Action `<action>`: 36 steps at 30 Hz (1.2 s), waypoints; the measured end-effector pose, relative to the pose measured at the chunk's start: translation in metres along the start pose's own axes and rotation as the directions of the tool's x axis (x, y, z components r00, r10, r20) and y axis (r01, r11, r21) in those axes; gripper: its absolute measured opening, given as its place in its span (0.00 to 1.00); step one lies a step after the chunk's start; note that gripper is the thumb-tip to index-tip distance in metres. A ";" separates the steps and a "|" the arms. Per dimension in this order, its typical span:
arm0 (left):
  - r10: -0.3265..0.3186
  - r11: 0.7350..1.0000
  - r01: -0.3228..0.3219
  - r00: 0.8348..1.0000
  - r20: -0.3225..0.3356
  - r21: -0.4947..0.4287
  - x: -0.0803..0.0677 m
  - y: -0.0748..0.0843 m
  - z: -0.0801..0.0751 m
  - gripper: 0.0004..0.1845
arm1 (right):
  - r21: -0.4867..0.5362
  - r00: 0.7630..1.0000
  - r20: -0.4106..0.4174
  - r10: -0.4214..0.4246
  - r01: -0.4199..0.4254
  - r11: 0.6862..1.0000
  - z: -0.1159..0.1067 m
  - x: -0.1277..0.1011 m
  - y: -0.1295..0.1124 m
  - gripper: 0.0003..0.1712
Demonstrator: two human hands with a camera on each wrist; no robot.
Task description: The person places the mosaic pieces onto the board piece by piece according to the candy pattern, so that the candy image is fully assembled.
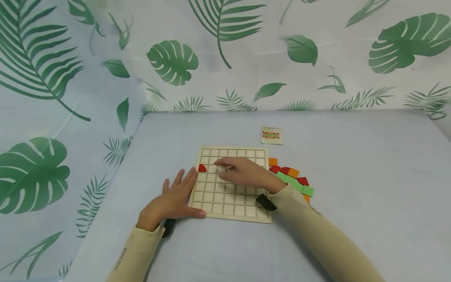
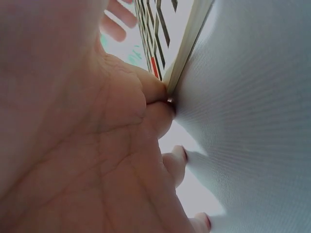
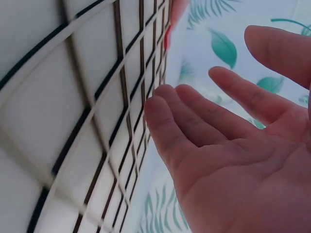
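Note:
A pale wooden grid board lies on the table, with one red quarter-round piece in a cell at its left edge. My left hand rests spread beside the board, its thumb at the lower left corner and its index finger along the left edge. In the left wrist view, the fingers touch the board's side. Over the upper middle of the board hovers my right hand, fingers extended. In the right wrist view, that hand holds nothing between thumb and fingers.
To the right of the board lie loose pieces: green squares, orange pieces and red quarter-rounds, partly hidden by the right forearm. Behind the board is a small pattern card. A leaf-printed cloth hangs at the back and left.

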State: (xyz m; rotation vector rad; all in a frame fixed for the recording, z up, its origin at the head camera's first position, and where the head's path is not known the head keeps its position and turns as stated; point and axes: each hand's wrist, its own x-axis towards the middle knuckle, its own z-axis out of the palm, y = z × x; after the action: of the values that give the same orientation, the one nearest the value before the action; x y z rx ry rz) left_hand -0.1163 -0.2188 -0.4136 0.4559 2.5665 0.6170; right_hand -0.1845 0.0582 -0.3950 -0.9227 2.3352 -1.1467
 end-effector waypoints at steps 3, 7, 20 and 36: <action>-0.003 1.000 0.003 1.000 -0.004 -0.012 0.000 0.000 0.000 0.70 | 0.017 0.999 -0.034 0.004 -0.003 1.000 -0.006 -0.011 0.004 0.29; -0.001 1.000 0.001 1.000 -0.014 -0.025 0.000 0.000 -0.001 0.70 | 0.069 0.997 -0.078 0.006 -0.001 0.998 -0.017 -0.022 0.009 0.28; -0.001 0.999 0.000 1.000 -0.013 -0.046 -0.002 0.002 -0.002 0.70 | 0.026 0.969 -0.228 0.099 -0.096 0.995 -0.062 -0.044 0.030 0.22; -0.003 0.999 0.002 1.000 -0.009 -0.040 0.000 0.000 -0.001 0.71 | -0.121 0.944 -0.176 0.278 -0.301 0.946 -0.080 -0.054 0.054 0.18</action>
State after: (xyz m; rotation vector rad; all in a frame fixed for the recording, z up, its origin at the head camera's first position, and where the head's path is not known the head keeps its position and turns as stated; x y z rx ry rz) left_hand -0.1166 -0.2191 -0.4125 0.4374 2.5576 0.6697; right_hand -0.2142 0.1646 -0.3879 -0.5215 2.6036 -0.9669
